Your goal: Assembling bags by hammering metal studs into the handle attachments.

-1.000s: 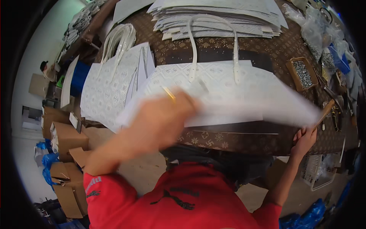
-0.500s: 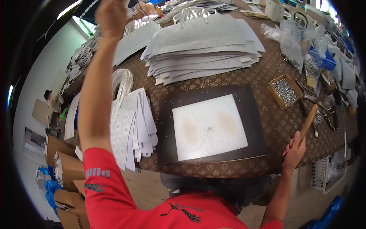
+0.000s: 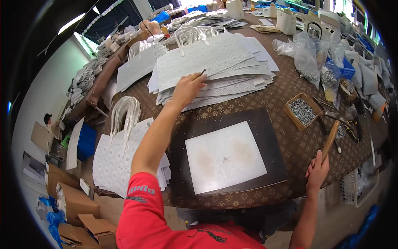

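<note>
My right hand [image 3: 317, 170] is closed around the wooden handle of a hammer [image 3: 331, 139], whose metal head rests at the table's right side. My left hand [image 3: 188, 90] reaches over the near edge of a large stack of pale patterned paper bags [image 3: 203, 58] with clear handles. Its fingers are closed, and a thin dark metal rod [image 3: 203, 72] sticks out at their tips. In front of me a white board [image 3: 224, 157] with brownish smudges lies on a black mat [image 3: 273, 153]. A second pile of patterned bags [image 3: 110, 159] sits at the left, partly behind my left arm.
A small box of metal rivets [image 3: 302, 110] stands right of the mat, with pliers [image 3: 352, 130] beyond it. Plastic bags of metal parts [image 3: 309, 62] crowd the far right. Cardboard boxes [image 3: 76, 201] are on the floor at left, and a person [image 3: 52, 124] is in the background.
My left hand has come down from the upper left onto the big bag stack. The right hand keeps hold of the hammer, and the whole view has shifted slightly.
</note>
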The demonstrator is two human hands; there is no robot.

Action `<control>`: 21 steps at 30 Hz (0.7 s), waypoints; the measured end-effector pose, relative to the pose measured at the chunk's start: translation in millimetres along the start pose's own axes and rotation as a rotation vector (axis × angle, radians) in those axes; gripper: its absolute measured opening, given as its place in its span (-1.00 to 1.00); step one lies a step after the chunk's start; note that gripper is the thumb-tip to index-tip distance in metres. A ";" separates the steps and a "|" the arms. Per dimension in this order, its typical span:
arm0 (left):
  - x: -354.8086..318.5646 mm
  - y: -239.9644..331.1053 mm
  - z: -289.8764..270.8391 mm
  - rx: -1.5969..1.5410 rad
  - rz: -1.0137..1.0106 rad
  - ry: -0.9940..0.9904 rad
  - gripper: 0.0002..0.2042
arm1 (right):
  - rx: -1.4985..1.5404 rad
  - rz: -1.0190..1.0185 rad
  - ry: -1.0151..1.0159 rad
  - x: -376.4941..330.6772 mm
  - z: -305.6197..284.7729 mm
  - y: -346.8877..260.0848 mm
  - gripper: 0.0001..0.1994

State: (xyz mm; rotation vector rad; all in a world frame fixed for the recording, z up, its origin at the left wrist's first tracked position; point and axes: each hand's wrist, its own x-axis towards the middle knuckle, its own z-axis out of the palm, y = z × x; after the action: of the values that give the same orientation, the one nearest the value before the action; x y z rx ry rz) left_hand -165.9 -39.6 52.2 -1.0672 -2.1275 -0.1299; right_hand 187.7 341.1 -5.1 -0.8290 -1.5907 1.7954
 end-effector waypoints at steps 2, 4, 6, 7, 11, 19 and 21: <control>-18.1 12.9 -42.4 -0.037 -0.054 -0.030 -0.77 | -0.019 -0.001 0.012 -1.6 0.0 -1.1 -0.76; -54.1 20.4 -88.7 0.001 0.044 -0.121 -0.75 | -0.040 -0.004 0.046 -3.0 3.1 0.7 -0.76; -106.8 23.3 -142.4 0.034 0.000 -0.103 -0.77 | -0.061 -0.008 0.006 0.3 3.4 9.2 -0.76; -145.8 13.1 -168.3 0.056 -0.045 -0.126 -0.77 | -0.069 -0.016 -0.017 4.3 1.3 15.9 -0.77; -283.7 15.8 -269.8 0.240 -0.384 -0.376 -0.74 | -0.201 -0.022 0.061 15.6 -14.9 27.8 -0.75; -391.2 81.8 -368.4 0.464 -0.689 -0.538 -0.69 | -0.347 -0.122 0.032 24.0 -11.4 31.6 -0.70; -391.4 91.0 -368.7 0.480 -0.662 -0.568 -0.68 | -0.317 -0.150 -0.003 23.4 -11.1 31.4 -0.70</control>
State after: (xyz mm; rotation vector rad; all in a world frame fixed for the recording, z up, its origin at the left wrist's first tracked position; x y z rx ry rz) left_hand 259.8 -380.3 41.0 -0.0868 -2.7514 0.4014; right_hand 180.7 362.8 -38.9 -0.8215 -1.9166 1.4625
